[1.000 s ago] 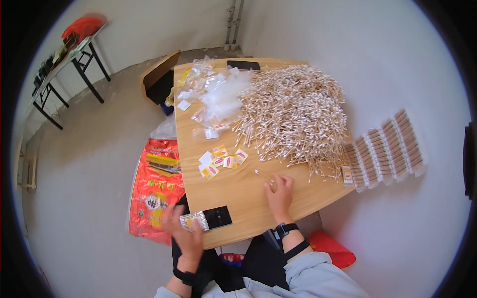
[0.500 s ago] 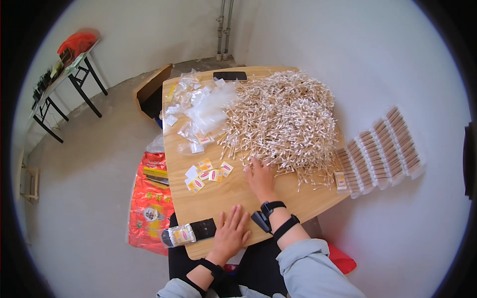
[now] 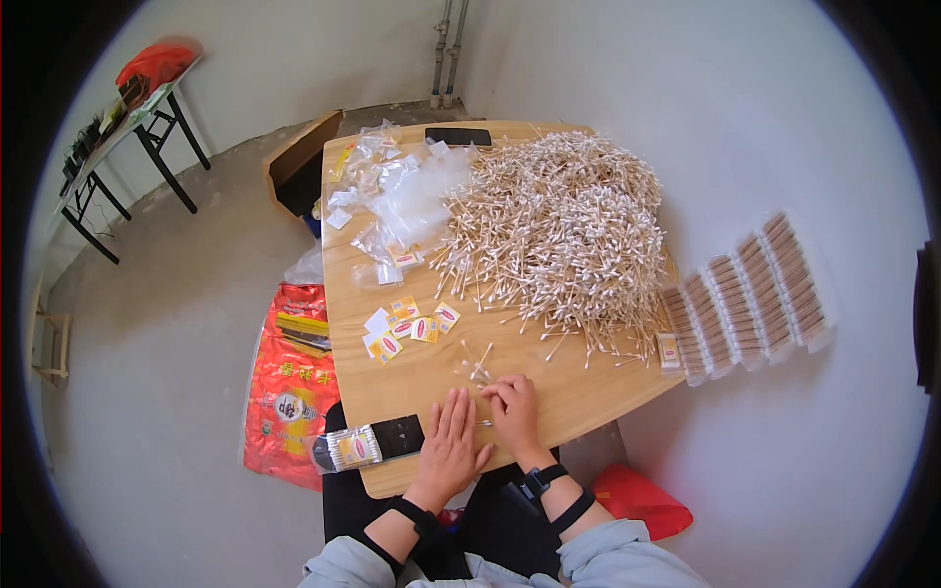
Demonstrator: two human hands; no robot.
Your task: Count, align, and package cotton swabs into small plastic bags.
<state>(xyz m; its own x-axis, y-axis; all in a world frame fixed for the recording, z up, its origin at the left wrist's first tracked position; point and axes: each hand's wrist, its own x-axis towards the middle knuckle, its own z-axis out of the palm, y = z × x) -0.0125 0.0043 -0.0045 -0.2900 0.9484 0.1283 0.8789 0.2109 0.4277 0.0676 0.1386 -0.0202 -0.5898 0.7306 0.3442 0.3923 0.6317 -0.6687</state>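
Observation:
A big pile of cotton swabs [image 3: 573, 230] with wooden sticks covers the far right of the wooden table [image 3: 412, 377]. My right hand [image 3: 514, 419] is closed near the front edge, its fingertips on a few loose cotton swabs [image 3: 476, 370] that look smeared by motion. Beside it my left hand [image 3: 449, 446] lies flat on the tabletop, fingers stretched out and holding nothing. Left of that hand, a clear packet of cotton swabs [image 3: 353, 448] with a yellow-and-white label rests on a black flat holder [image 3: 399, 437]. Several small printed cards [image 3: 423, 329] are scattered further in.
Clear plastic bags [image 3: 417, 201] lie far left, near a dark phone-like slab [image 3: 458, 136]. Joined swab packs [image 3: 750, 299] extend from the table's right edge toward the wall. A red printed sack [image 3: 284, 392] and an open cardboard box [image 3: 299, 167] stand left of the table.
My right hand has drawn back from the pile toward my left hand, bringing a few cotton swabs along. My left hand stays flat in nearly the same place.

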